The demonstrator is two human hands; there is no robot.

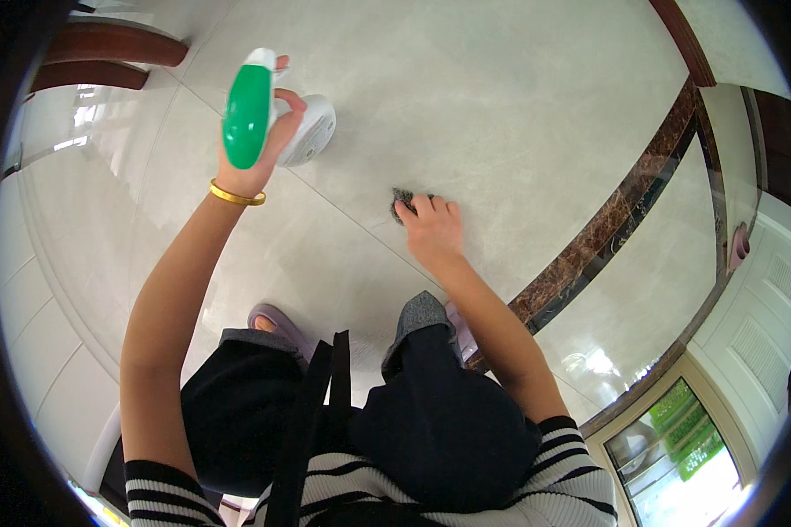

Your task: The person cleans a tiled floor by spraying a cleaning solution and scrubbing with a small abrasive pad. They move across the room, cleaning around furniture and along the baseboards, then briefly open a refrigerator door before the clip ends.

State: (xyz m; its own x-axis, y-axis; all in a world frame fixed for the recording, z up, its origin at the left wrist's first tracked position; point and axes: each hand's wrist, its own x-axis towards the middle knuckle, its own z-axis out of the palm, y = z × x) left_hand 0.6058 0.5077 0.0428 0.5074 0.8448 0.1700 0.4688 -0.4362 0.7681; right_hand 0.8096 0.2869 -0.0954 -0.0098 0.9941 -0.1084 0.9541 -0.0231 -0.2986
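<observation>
My left hand (247, 161) grips a white spray bottle (313, 132) by its neck, just under the green and white trigger head (247, 118). Label print shows on the bottle's side, but it is too small to make out. Out to the right, my right hand (435, 227) presses a dark grey steel wool scourer (402, 205) against the pale tiled floor (501, 118). My curled fingers cover part of the scourer. A gold bangle (237, 194) circles my left wrist.
Dark red wooden furniture legs (115, 43) reach in at the upper left. A brown marble border strip (619, 204) crosses the floor on the right. White louvred cabinet doors (758, 342) and a glass door (679, 435) stand beyond. A lilac slipper (280, 326) is on my foot.
</observation>
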